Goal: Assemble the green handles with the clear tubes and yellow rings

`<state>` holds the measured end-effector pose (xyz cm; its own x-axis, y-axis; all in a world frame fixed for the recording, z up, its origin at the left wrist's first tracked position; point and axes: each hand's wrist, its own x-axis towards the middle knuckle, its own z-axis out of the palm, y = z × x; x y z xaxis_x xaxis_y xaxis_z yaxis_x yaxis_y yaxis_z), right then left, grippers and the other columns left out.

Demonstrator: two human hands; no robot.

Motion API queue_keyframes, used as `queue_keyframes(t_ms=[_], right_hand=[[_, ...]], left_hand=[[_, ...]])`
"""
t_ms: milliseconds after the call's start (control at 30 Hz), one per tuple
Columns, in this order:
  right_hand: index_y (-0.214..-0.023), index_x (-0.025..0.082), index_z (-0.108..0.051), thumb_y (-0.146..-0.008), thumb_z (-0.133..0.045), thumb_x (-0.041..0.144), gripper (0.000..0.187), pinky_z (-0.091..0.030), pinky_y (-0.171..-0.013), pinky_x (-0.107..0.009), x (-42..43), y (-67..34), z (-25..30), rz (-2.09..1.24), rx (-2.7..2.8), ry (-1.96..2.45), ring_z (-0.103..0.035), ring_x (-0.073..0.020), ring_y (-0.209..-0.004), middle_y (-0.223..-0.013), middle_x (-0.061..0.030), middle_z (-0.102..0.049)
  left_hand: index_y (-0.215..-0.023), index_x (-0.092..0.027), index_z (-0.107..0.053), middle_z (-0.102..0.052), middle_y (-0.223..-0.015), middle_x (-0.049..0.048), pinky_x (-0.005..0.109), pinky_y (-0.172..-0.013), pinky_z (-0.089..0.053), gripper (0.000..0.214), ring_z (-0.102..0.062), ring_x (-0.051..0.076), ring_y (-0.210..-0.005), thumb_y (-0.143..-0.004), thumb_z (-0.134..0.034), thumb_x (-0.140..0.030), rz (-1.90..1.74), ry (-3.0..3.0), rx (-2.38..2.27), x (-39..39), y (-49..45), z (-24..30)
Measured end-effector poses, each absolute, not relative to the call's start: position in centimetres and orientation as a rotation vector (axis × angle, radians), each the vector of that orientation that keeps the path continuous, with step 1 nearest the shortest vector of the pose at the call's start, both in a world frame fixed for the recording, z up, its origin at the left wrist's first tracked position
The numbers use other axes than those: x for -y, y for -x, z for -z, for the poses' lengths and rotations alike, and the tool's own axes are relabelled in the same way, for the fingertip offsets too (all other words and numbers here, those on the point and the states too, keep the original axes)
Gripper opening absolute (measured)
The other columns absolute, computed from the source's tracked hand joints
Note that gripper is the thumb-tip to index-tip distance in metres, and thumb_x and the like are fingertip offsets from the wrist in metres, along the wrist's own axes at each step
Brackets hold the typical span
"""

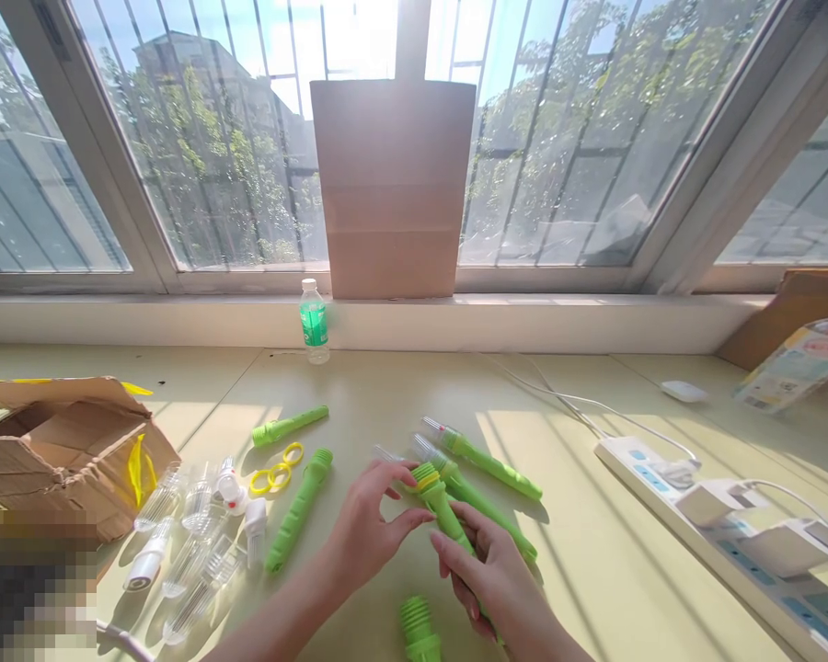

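My right hand (489, 565) is wrapped round a green plastic handle (447, 513) with a threaded top end. At that end, the thumb and fingers of my left hand (369, 524) close on a yellow ring (426, 478) around the neck. Just beyond lie two green handles (503, 473) fitted with clear tips. Separate green handles lie to the left (300, 510), farther back (290, 426) and at the near edge (419, 627). Several loose yellow rings (280, 475) lie left of my left hand, near clear ribbed plastic tubes (188, 563) and white-capped pieces (148, 556).
An open cardboard box (69, 460) stands at the left. A green-labelled bottle (314, 322) is by the sill, beside a cardboard sheet (393, 188) against the window. On the right are a power strip (635, 469) with plugs and cables, a white object (683, 393) and a carton (797, 363).
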<state>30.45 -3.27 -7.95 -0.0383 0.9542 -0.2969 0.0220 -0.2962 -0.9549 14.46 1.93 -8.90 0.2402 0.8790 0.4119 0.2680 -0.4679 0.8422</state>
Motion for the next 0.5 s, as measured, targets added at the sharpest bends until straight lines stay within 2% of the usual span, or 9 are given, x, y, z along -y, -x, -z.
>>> queue_keyframes(t_ms=[67,200,333,500], right_hand=[[-0.103,0.025,-0.052,-0.073,-0.072,0.054,0.047,-0.018,-0.028,-0.015,3.39,-30.33,7.81,-1.444,1.060,1.430,-0.032,-0.0036,-0.033,-0.060,0.0085,-0.053],[-0.088,0.024,-0.052,-0.072,-0.071,0.058,0.043,-0.019,-0.027,-0.014,3.39,-30.44,7.21,-1.513,1.077,1.371,-0.037,-0.0043,-0.034,-0.063,0.0069,-0.056],[-0.084,0.021,-0.055,-0.076,-0.068,0.061,0.042,-0.025,-0.029,-0.016,3.23,-30.86,7.11,-1.642,1.089,1.231,-0.045,-0.0056,-0.038,-0.069,0.0030,-0.061],[-0.077,0.019,-0.059,-0.082,-0.061,0.063,0.045,-0.029,-0.035,-0.019,3.10,-31.15,7.34,-1.616,1.218,1.228,-0.050,-0.0067,-0.042,-0.072,0.0009,-0.062]], left_hand=[[-0.091,-0.023,-0.061,-0.070,-0.114,0.0054,0.036,-0.078,-0.058,0.027,-0.066,0.024,-0.103,-0.072,-0.079,-0.018,-1.213,-1.866,-1.010,-2.00,-14.45,8.88],[-0.088,-0.021,-0.060,-0.069,-0.114,0.0062,0.035,-0.079,-0.056,0.029,-0.064,0.022,-0.103,-0.069,-0.080,-0.012,-1.206,-1.850,-0.964,-2.22,-14.31,8.82],[-0.083,-0.020,-0.060,-0.070,-0.109,0.0069,0.035,-0.080,-0.055,0.020,-0.065,0.022,-0.101,-0.075,-0.077,-0.015,-1.238,-1.853,-0.934,-2.21,-14.16,8.48],[-0.081,-0.021,-0.060,-0.071,-0.107,0.0067,0.036,-0.079,-0.056,0.012,-0.065,0.022,-0.101,-0.081,-0.071,-0.017,-1.237,-1.939,-0.969,-2.00,-14.17,8.27]])
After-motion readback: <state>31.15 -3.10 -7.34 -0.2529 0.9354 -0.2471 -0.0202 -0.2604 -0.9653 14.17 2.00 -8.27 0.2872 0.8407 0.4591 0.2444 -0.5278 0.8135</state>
